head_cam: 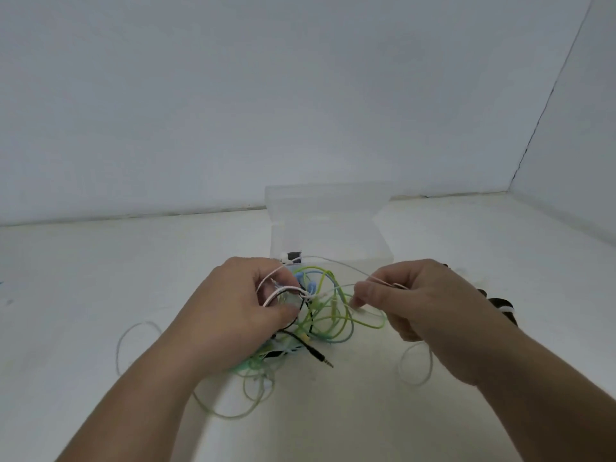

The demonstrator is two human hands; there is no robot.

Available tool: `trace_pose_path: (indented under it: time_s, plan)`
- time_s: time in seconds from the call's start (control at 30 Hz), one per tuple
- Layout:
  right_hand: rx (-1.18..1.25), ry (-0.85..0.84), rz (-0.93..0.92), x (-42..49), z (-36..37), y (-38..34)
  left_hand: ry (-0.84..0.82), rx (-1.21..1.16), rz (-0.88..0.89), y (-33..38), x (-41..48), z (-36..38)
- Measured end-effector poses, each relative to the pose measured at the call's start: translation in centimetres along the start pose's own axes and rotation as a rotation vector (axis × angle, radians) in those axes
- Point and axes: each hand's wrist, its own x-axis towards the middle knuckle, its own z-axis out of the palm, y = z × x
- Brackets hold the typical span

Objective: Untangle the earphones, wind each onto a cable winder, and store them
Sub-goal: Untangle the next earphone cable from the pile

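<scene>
Head view, looking down at a white tabletop (100,278).

Tangled bundle of thin earphone cables (330,316) in green, pale blue, white and black sits between our two hands, just in front of a clear plastic storage box (366,241) whose lid stands open against the wall.

Our left hand (233,311) is curled round the left part of the bundle, fingers and thumb clenched on white and black strands. Our right hand (420,295) pinches a thin white cable (336,262) between thumb and forefinger; that cable runs across to the left hand, arching over the bundle.

Black cable ending in a metal jack plug (321,358) pokes out below the bundle and lies on the table. Loose pale loops trail on the table to either side and toward us.

Small dark object with a white band (501,306) lies beyond the right wrist; we cannot tell what it is. Something small, black and white (293,256), shows at the box's front left corner.
</scene>
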Motion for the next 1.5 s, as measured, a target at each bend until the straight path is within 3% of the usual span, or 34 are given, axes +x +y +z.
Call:
trace_pose_path:
  time_s: [0.2, 0.43, 0.57, 0.73, 0.8, 0.97, 1.1, 1.27, 1.5]
  plan:
    - [0.288, 0.031, -0.117, 0.1, -0.2, 0.0, 0.025, 0.028, 0.017, 0.0, -0.1, 0.0]
    - [0.584, -0.165, -0.167, -0.6, 0.0, -0.8, 0.131, -0.005, 0.163, 0.3, -0.3, -0.1]
    - [0.78, -0.025, -0.075, -0.2, -0.1, -1.3, 0.16, -0.045, 0.175, 0.5, -0.3, -0.3]
    - [0.952, 0.083, 0.043, 0.2, -0.4, -1.3, 0.083, -0.377, 0.141, 0.9, -0.4, -0.8]
    - [0.962, 0.084, 0.065, 0.1, -0.3, -1.4, 0.082, -0.452, 0.105, 0.7, -0.4, -0.7]
    - [0.914, 0.045, 0.082, -0.1, -0.1, -1.5, 0.202, -0.368, 0.079, 0.2, 0.0, -0.4]
    - [0.911, 0.031, 0.074, -0.1, -0.2, -1.5, 0.2, -0.344, 0.078, 0.7, -0.2, -0.4]
    - [0.944, -0.028, 0.023, -0.3, 0.0, -1.6, 0.151, -0.158, 0.197, 1.3, -0.9, -0.4]
    - [0.918, -0.158, -0.042, -0.2, 0.3, -1.2, 0.323, 0.001, 0.368, 1.9, -1.2, 0.6]
